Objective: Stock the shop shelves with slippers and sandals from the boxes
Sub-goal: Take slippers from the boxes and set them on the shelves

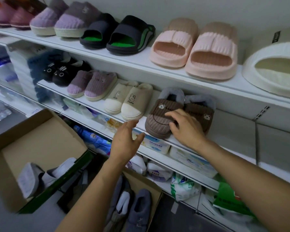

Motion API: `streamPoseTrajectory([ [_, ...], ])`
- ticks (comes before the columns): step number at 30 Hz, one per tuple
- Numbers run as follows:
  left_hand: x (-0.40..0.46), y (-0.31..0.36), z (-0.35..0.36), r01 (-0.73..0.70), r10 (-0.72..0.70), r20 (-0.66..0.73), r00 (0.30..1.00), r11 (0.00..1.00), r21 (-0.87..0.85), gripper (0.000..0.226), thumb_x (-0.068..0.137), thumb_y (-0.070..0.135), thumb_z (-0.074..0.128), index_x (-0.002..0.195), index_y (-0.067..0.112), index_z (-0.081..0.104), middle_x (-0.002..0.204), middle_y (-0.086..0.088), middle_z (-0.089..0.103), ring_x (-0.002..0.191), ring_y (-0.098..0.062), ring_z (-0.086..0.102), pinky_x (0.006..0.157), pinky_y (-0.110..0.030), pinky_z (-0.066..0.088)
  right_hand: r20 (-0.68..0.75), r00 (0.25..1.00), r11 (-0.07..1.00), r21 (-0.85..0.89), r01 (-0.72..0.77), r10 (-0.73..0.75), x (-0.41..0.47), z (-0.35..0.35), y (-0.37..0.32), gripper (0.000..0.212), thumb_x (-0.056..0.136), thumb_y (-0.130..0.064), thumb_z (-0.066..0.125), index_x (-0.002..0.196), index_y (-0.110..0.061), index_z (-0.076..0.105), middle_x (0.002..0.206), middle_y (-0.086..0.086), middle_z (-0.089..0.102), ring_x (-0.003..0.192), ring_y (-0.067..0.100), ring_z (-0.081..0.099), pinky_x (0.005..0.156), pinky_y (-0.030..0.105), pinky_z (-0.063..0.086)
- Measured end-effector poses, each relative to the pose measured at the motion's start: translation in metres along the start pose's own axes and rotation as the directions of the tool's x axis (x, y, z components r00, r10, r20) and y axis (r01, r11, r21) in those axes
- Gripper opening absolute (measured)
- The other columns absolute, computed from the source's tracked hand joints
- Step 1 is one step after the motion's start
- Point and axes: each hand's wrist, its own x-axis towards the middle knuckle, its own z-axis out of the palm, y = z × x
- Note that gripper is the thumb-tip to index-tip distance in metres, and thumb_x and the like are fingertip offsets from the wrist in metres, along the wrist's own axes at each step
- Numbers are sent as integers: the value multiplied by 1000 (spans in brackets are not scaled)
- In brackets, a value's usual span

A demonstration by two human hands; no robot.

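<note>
White shop shelving (pixel 182 76) faces me; my right hand (pixel 185 127) rests loosely curled fingers on 2 brown bear slippers (pixel 159 119) to straighten them, my left hand (pixel 126 143) relaxed and spread just beside.

dim, flat, cool indoor light; soft shadows under shelves (pixel 141 64); wide-angle bending at edges; left side blurred.

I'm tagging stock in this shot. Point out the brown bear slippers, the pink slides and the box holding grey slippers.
brown bear slippers (pixel 159 114): head view, ribbed upper.
pink slides (pixel 213 52): head view, strap.
box holding grey slippers (pixel 156 193): head view, right wall.
</note>
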Motion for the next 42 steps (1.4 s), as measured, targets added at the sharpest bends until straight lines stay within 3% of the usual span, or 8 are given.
streamPoseTrajectory([
  [6,-41,-35,-34,2,0,-25,1000,997,71,48,88,36,62,133,27,48,121,2,58,109,-18,55,89,-38,49,39,995,995,19,96,-97,-8,25,-46,36,89,-19,53,124,-26,53,124,-1,52,111,21,53,92,39,45],
  [10,-64,-79,-57,87,-84,-29,996,987,136,47,89,36,59,134,23,50,128,0,57,121,-21,50,95,-36,45,122,975,980,97,173,-184,-1,56,-84,37,87,-17,56,122,-26,54,121,0,53,109,22,53,87,40,48],
  [14,-85,-135,-79,171,-168,-38,985,976,133,44,89,34,60,131,20,54,121,-2,59,109,-22,56,90,-38,47,251,944,976,101,192,-212,9,97,-130,36,89,-24,52,125,-30,50,125,-2,48,107,24,54,85,42,48],
  [20,-110,-233,-113,333,-330,-42,943,940,79,42,88,31,62,128,21,55,123,-2,57,110,-21,55,90,-38,47,354,890,958,115,264,-288,33,176,-213,35,91,-26,51,125,-29,51,126,-2,49,110,21,53,87,41,48],
  [23,-123,-296,-134,426,-426,-17,905,903,65,44,88,33,61,130,23,53,127,1,56,113,-18,55,93,-36,48,426,861,961,116,251,-276,44,224,-261,34,92,-28,51,126,-29,51,124,-4,48,106,20,56,78,33,47],
  [31,-130,-453,-169,665,-664,99,741,746,31,47,88,30,62,133,18,52,127,-5,56,112,-23,56,91,-35,47,574,784,971,167,172,-238,77,360,-355,32,90,-22,52,122,-25,55,123,0,52,101,25,59,79,38,49],
  [42,-118,-596,-136,794,-780,257,571,604,67,63,86,36,65,141,16,40,141,-13,42,125,-32,46,102,-41,42,759,647,995,102,5,-81,110,512,-385,30,92,-21,50,122,-21,54,128,8,50,108,28,54,92,41,46],
])
